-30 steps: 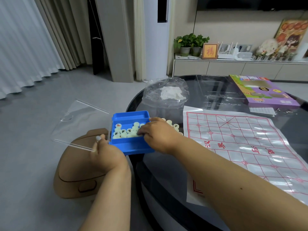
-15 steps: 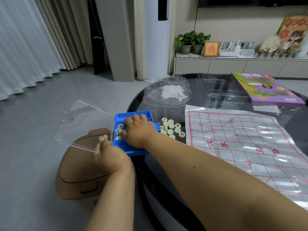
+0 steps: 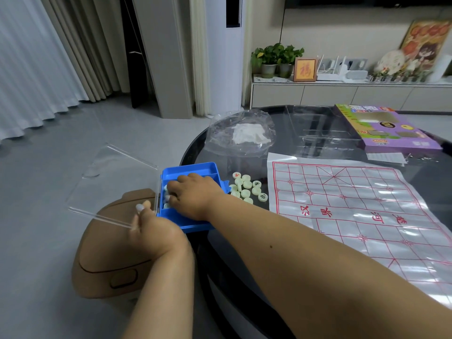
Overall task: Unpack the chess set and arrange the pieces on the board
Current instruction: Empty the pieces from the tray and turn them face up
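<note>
Left hand (image 3: 152,227) pinches the near edge of the clear lid (image 3: 107,182), thumb on top. My read: it keeps the lid swung open and steadies the blue box (image 3: 189,168), which overhangs the rim of the table (image 3: 244,277).

Right hand (image 3: 195,195) is palm-down inside the box, fingers (image 3: 171,189) curled onto the pale pieces in the box (image 3: 166,188) at the lid side. Can't tell if it actually holds any, since the hand covers them. Looks like scooping.

A loose pile of pieces (image 3: 247,188) sits on the glass just off the right hand's knuckle side, between the box and the board sheet (image 3: 354,209). The sheet is spread flat well beyond the fingers, with no pieces on it that I can see. Probably a staging heap, so placement isn't started yet.

Surface: dark, glossy round table. Beyond the fingertips there's a clear plastic bag (image 3: 241,133) with white paper inside, then a clear tray (image 3: 315,128) and the purple game box (image 3: 384,128) further right.

Below the left hand is a brown stool (image 3: 107,260) on grey floor. Room: curtains on the left, and a low cabinet (image 3: 342,94) with potted plants (image 3: 276,58) and a framed picture (image 3: 305,69).
</note>
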